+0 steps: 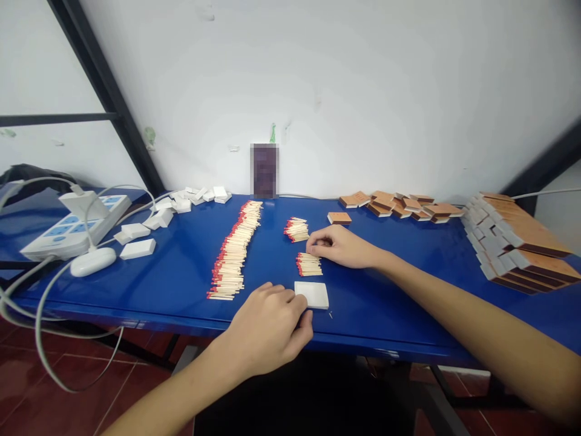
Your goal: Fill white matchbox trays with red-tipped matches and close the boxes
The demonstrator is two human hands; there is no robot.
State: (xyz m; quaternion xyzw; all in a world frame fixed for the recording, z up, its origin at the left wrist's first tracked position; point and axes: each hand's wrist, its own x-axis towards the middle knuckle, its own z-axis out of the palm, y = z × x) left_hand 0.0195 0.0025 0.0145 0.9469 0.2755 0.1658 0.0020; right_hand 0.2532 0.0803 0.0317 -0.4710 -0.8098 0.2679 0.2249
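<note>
My left hand (267, 327) rests near the front edge of the blue table (181, 272), fingers curled against the left side of a white matchbox tray (312, 294). My right hand (340, 246) reaches in from the right, fingers bent and pinched just above a small bundle of red-tipped matches (309, 265). A second small bundle (296, 229) lies a little farther back. A long row of matches (236, 249) runs from the back toward the front, left of both hands. One orange matchbox sleeve (339, 218) lies alone behind my right hand.
White inner trays (181, 203) are scattered at the back left. Orange sleeves (403, 206) are heaped at the back right, with stacked boxes (512, 248) at the far right. A white power strip (72, 227) with cables and an adapter (93, 261) sits at the left.
</note>
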